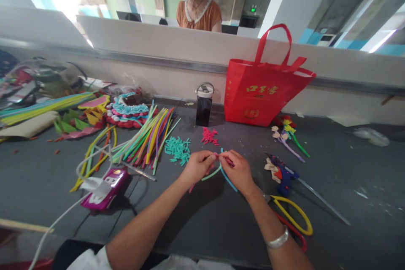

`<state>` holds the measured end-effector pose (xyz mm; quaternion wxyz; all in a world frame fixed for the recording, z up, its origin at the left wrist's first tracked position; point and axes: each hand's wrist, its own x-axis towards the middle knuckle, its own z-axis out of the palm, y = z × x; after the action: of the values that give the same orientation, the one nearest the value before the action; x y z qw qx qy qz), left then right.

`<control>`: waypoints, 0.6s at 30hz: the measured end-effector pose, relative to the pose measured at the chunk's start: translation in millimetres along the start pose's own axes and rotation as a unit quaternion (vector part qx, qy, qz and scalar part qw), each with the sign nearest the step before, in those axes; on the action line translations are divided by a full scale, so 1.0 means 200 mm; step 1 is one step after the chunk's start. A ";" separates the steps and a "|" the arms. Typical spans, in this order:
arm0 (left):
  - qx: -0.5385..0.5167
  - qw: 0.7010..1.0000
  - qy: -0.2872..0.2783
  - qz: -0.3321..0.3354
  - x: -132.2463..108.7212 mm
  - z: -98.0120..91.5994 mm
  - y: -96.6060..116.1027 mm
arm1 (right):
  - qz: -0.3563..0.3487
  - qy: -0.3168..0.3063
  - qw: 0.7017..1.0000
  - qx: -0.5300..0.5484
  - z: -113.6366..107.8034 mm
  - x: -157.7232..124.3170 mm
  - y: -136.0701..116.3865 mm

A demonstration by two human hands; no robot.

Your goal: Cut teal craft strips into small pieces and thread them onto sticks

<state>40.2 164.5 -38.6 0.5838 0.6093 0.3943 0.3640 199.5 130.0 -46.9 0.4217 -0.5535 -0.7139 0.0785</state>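
Observation:
My left hand (198, 166) and my right hand (237, 168) meet above the table, fingertips pinched close together. Between them runs a dark pink pipe cleaner (228, 160), mostly covered by the fingers. Below the fingertips show a blue pipe cleaner (228, 180) and a pale green pipe cleaner (211, 174); whether they are held or lie on the table I cannot tell. Just beyond the hands sits a small heap of pink cut pieces (209, 135). Left of it is a larger heap of teal cut pieces (177, 150).
Many coloured pipe cleaners (148, 137) lie fanned at left, near a purple power strip (107, 190). A black bottle (204, 107) and red bag (265, 93) stand at the back. At right are a glue gun (283, 175), scissors (292, 215) and flowers (287, 135). A person sits beyond the partition.

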 end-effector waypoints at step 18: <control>0.305 0.925 0.059 0.219 0.02 -0.04 -0.02 | 0.031 -0.052 0.998 -0.026 0.01 -0.01 -0.01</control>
<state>34.0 170.7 -42.9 0.2510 0.8066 0.3763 0.3805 197.1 128.4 -48.3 0.3672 -0.5816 -0.7187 0.1017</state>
